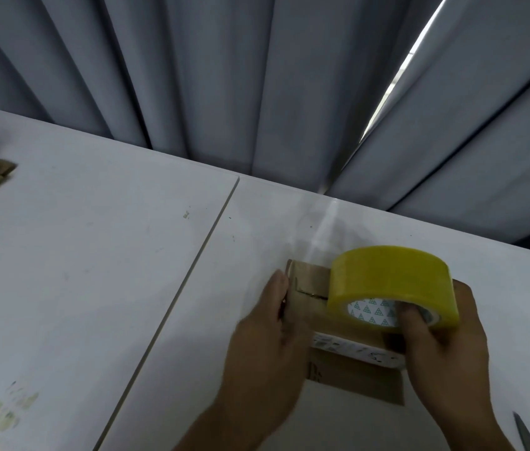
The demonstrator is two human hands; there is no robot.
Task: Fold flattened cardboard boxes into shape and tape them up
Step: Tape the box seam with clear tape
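**Taping the box: loose strip at risk**

Small cardboard box [351, 362] sits on the table [127, 255]. The left hand [267, 327] grips its left end. The right hand [442, 349] clasps the yellow tape roll [390, 281] over the box top, fingers hooked in the core. A clear strip [322, 229] hangs free beyond the far side. Risks: slack strip sticks to itself or lands crooked off the seam; a weak left grip lets the box slide.

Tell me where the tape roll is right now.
Head view, lower right: the yellow tape roll is gripped by the right hand, just above the cardboard box that the left hand holds on the white table.
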